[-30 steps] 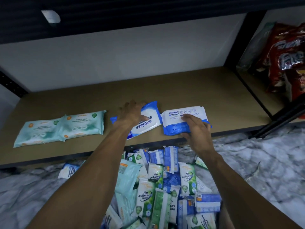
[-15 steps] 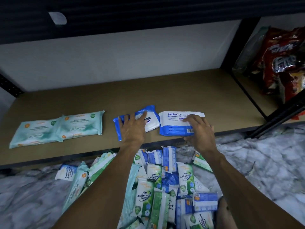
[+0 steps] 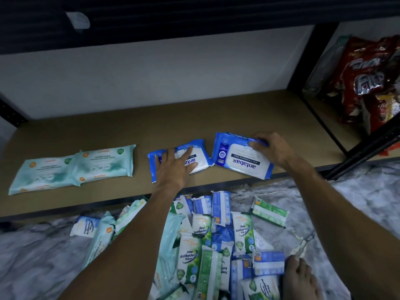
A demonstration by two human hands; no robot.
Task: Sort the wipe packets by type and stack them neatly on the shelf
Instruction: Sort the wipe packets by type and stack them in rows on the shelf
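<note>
My left hand [image 3: 173,167] lies flat, fingers spread, pressing one blue packet [image 3: 203,151] onto the shelf [image 3: 238,113] near the middle of its front edge; my right hand [image 3: 272,150] curls its fingers over the far edge of the second blue packet [image 3: 240,161], which sits just beside the first with its near corner at the front edge. I judge these packs soft, light and slick in their film; they sag if held by a corner, so I'd grip along a long edge, thumb under. Half a second ago the right pack showed its barcoded back; now its front faces up, slightly skewed, and my left hand has stayed flat on its pack. Two teal packets [image 3: 71,167] lie toward the left end; the unsorted pile [image 3: 216,234] waits on the floor.
</note>
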